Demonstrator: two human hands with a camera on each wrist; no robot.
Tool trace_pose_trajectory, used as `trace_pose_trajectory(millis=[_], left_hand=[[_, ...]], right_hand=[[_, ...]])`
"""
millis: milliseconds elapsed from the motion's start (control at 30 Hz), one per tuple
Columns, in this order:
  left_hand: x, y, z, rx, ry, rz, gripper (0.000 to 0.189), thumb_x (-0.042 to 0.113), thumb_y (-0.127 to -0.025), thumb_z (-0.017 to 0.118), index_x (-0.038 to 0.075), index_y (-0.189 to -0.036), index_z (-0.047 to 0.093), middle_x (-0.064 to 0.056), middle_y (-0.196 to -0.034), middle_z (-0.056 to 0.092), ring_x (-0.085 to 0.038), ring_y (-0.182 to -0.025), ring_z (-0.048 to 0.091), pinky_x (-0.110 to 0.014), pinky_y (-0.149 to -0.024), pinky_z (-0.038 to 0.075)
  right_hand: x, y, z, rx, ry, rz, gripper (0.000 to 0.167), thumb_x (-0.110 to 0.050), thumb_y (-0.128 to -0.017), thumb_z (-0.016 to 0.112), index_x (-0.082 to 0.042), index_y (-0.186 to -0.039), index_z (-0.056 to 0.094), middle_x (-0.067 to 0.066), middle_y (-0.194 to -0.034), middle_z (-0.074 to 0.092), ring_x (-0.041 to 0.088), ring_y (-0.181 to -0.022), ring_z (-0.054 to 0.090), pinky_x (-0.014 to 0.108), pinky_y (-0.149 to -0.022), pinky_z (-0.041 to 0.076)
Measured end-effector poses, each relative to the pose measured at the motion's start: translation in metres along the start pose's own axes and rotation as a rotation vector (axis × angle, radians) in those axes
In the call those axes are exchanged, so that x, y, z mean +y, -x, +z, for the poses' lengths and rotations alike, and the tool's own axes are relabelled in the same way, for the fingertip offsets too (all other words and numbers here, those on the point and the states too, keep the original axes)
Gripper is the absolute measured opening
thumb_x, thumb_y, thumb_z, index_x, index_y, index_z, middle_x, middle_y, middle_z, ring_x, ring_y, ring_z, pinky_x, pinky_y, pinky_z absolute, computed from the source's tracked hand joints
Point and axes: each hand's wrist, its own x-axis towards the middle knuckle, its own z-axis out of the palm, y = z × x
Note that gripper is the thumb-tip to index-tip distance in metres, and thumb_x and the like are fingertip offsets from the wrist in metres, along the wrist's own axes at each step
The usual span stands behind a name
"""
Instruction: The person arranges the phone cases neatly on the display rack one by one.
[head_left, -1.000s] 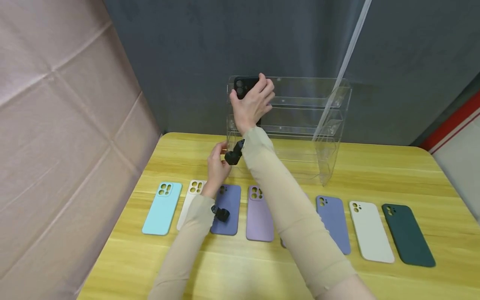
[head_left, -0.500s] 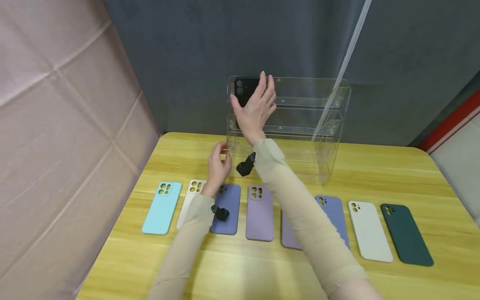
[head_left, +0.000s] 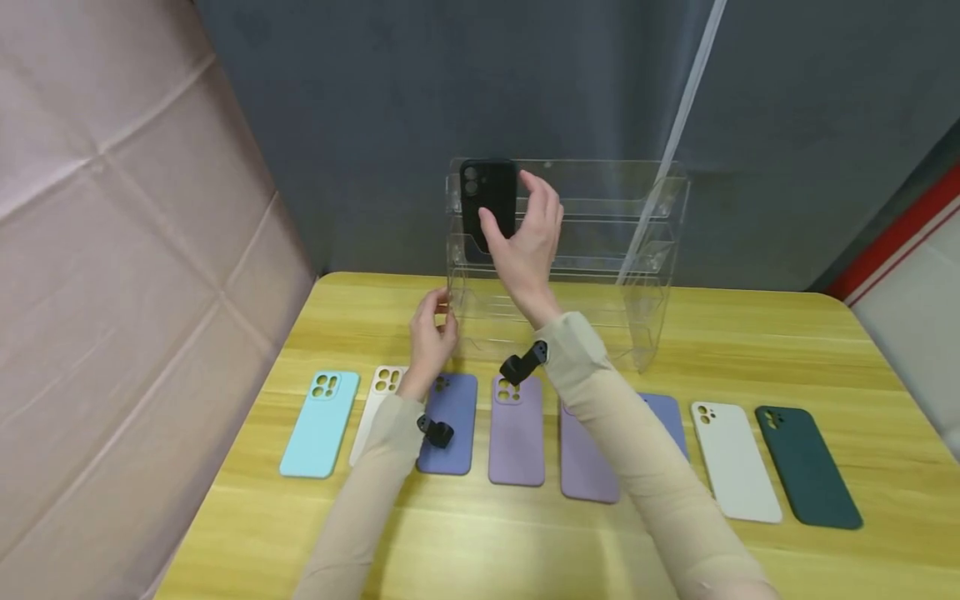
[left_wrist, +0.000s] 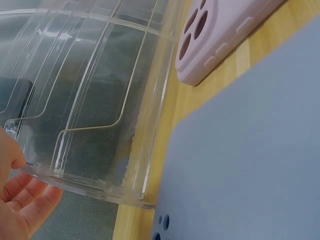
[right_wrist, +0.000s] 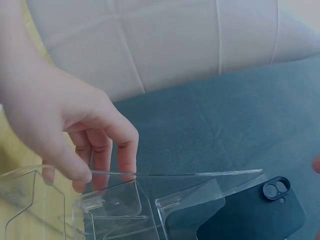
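A black phone case (head_left: 491, 187) stands upright at the left end of the upper tier of a clear acrylic display rack (head_left: 600, 208). My right hand (head_left: 528, 254) is spread around the case's right side, thumb in front of it. In the right wrist view, only its fingertips (right_wrist: 317, 164) enter at the right edge, apart from the black case. My left hand (head_left: 431, 337) pinches the rack's left side panel low down, thumb on one face and fingers on the other, as the left wrist view shows.
On the wooden table (head_left: 495, 550) lies a row of phone cases: light blue (head_left: 318, 429), white, blue (head_left: 453, 425), purple (head_left: 516, 442), another purple (head_left: 588, 462), blue, white (head_left: 738, 462) and dark green (head_left: 810, 467). A grey curtain (head_left: 360, 125) hangs behind the rack.
My right hand has let go of the black case and moved down and right, leaving it standing in the rack. My left hand keeps its hold on the rack's side.
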Motion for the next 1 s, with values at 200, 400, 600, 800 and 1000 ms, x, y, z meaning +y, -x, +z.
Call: trace_pose_trajectory(millis=[200,400,600,800,1000], left_hand=[[-0.003,-0.001,-0.001,-0.002,0.002,-0.011,0.035,-0.009,-0.084,0.052,-0.008,-0.118,0.054,-0.024,-0.106,0.059,-0.034,-0.09,0.061,-0.037,-0.061,0.057],[-0.006,0.0,-0.004,0.007,0.013,-0.008,0.033,-0.009,-0.085,0.053,-0.007,-0.118,0.055,-0.022,-0.104,0.059,-0.034,-0.089,0.06,-0.041,-0.059,0.056],[-0.006,0.0,-0.006,0.009,0.022,-0.003,0.034,-0.01,-0.083,0.053,-0.008,-0.117,0.054,-0.025,-0.104,0.059,-0.035,-0.088,0.06,-0.044,-0.058,0.055],[-0.008,-0.001,-0.007,0.009,0.026,-0.005,0.034,-0.01,-0.083,0.053,-0.008,-0.116,0.055,-0.025,-0.104,0.059,-0.036,-0.088,0.06,-0.045,-0.058,0.055],[-0.011,-0.002,-0.009,0.006,0.021,0.008,0.034,-0.01,-0.083,0.053,-0.009,-0.117,0.054,-0.026,-0.105,0.058,-0.036,-0.088,0.06,-0.042,-0.058,0.055]], right_hand=[[0.005,0.012,-0.016,-0.011,-0.041,-0.022,0.053,-0.019,-0.083,0.07,0.003,-0.126,0.05,0.016,-0.126,0.05,0.027,-0.117,0.042,0.032,-0.102,0.034],[0.011,0.028,-0.03,-0.036,-0.071,0.008,0.05,-0.015,-0.083,0.07,0.004,-0.125,0.051,0.017,-0.123,0.051,0.027,-0.113,0.045,0.033,-0.098,0.037],[0.02,0.043,-0.045,-0.026,-0.084,0.018,0.048,-0.01,-0.08,0.071,0.006,-0.122,0.052,0.019,-0.121,0.052,0.028,-0.114,0.045,0.035,-0.098,0.037],[0.031,0.055,-0.063,-0.047,-0.076,0.051,0.048,-0.008,-0.08,0.071,0.006,-0.122,0.051,0.02,-0.121,0.052,0.03,-0.113,0.045,0.037,-0.096,0.037],[0.041,0.066,-0.08,-0.067,-0.102,0.136,0.049,-0.004,-0.079,0.071,0.007,-0.122,0.051,0.022,-0.116,0.051,0.032,-0.107,0.046,0.033,-0.085,0.036]])
